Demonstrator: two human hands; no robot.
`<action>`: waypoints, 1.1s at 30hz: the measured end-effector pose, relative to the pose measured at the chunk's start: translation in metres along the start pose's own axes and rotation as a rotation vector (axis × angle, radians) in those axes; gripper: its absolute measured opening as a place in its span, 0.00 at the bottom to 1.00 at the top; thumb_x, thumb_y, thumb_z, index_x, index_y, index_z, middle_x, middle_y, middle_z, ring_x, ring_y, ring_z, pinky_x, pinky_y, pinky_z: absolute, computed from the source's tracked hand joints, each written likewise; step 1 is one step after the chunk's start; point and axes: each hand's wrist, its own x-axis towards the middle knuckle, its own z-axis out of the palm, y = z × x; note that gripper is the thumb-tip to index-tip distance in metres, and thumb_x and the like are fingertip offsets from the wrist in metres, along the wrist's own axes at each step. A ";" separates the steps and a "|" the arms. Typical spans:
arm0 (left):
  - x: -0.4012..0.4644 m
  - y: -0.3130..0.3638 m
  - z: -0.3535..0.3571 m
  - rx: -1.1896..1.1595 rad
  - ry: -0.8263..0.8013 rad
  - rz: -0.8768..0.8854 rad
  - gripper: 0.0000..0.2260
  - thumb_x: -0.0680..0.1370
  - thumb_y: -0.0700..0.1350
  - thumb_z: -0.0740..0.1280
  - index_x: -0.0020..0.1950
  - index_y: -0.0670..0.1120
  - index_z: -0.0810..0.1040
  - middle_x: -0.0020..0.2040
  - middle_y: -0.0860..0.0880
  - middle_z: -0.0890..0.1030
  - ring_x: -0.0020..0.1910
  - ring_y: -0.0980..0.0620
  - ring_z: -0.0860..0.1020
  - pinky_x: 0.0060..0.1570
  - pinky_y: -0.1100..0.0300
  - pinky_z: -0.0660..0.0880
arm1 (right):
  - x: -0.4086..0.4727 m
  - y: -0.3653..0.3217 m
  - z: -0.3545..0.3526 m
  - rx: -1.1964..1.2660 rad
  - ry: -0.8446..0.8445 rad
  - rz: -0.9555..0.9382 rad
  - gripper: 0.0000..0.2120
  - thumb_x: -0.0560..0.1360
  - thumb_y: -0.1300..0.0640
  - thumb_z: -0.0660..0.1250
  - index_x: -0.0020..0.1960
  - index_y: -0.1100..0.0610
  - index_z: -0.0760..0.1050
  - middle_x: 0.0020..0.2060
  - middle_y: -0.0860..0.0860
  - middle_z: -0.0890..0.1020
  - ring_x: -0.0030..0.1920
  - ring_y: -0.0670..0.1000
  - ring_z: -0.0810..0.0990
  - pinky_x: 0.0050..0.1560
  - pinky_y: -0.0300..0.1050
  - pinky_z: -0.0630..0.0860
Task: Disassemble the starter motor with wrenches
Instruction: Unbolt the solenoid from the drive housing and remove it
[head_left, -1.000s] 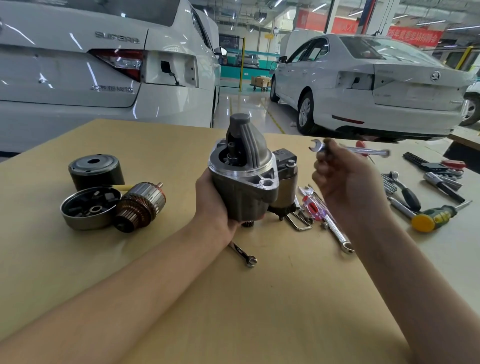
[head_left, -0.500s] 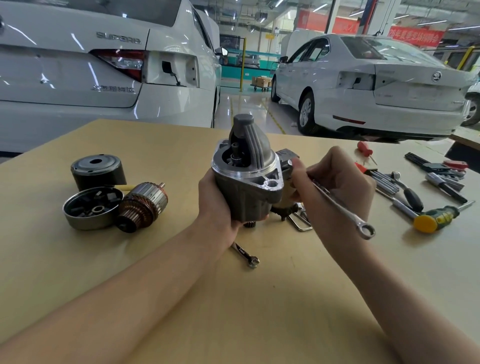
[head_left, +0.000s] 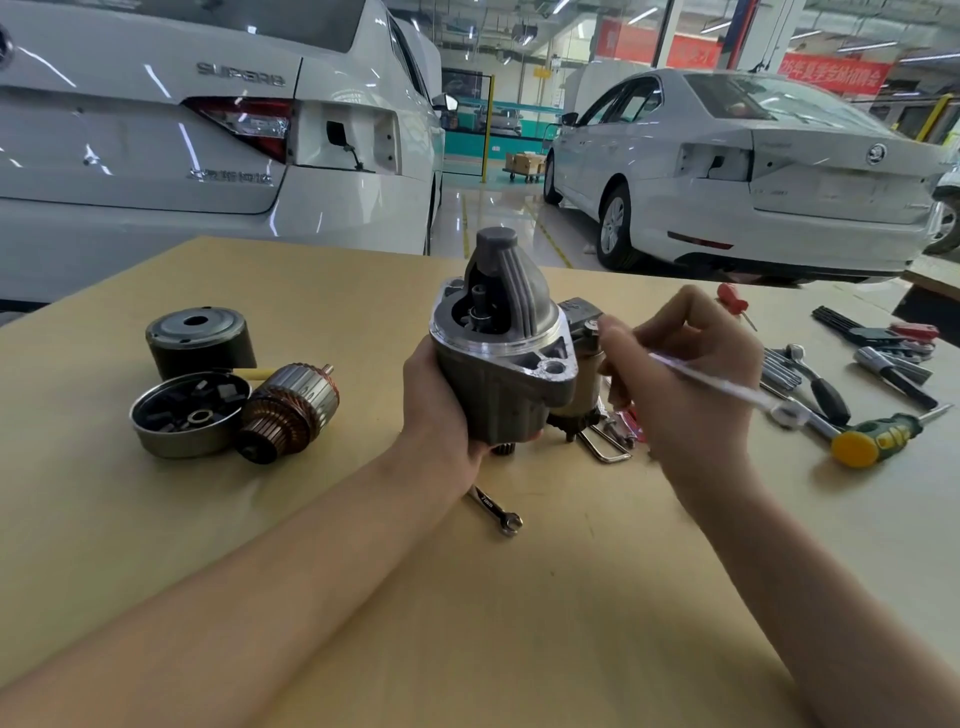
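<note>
The grey starter motor housing (head_left: 506, 364) stands upright on the tan table (head_left: 519, 623), nose cone up, with its solenoid (head_left: 584, 332) behind on the right. My left hand (head_left: 441, 410) grips the housing from the left side. My right hand (head_left: 685, 379) holds a slim silver wrench (head_left: 727, 387), its head end placed at the top of the solenoid and its ring end sticking out to the right, blurred. A small 7 mm wrench (head_left: 496, 512) lies on the table below the housing.
At the left lie a black end cap (head_left: 200, 340), an open round casing (head_left: 189, 415) and the copper-wound armature (head_left: 288, 410). Screwdrivers, wrenches and a green-yellow handled tool (head_left: 878, 441) are spread at the right. Two white cars stand behind the table.
My right hand brought the wrench down from above the table to the solenoid top and is turning it; the wrench's free end has swung up and to the right. The left hand kept its hold.
</note>
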 end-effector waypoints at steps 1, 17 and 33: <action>0.000 0.000 0.000 0.002 0.003 -0.001 0.17 0.80 0.52 0.55 0.50 0.49 0.83 0.43 0.49 0.86 0.38 0.51 0.85 0.34 0.59 0.79 | 0.003 -0.002 -0.002 0.171 -0.012 0.133 0.13 0.71 0.65 0.72 0.36 0.58 0.69 0.25 0.55 0.77 0.23 0.49 0.74 0.24 0.39 0.71; 0.000 0.003 0.001 0.039 0.001 -0.011 0.18 0.80 0.52 0.54 0.55 0.48 0.82 0.42 0.49 0.86 0.36 0.52 0.84 0.37 0.57 0.81 | 0.028 0.009 0.001 0.620 -0.138 0.614 0.09 0.78 0.54 0.64 0.46 0.59 0.78 0.25 0.48 0.72 0.23 0.43 0.68 0.23 0.34 0.67; 0.001 0.001 -0.003 0.006 -0.023 -0.027 0.18 0.80 0.52 0.54 0.49 0.49 0.83 0.41 0.49 0.86 0.37 0.51 0.85 0.34 0.57 0.81 | -0.003 -0.011 -0.003 0.064 0.040 -0.010 0.17 0.73 0.58 0.72 0.32 0.50 0.66 0.25 0.57 0.78 0.23 0.57 0.79 0.20 0.47 0.73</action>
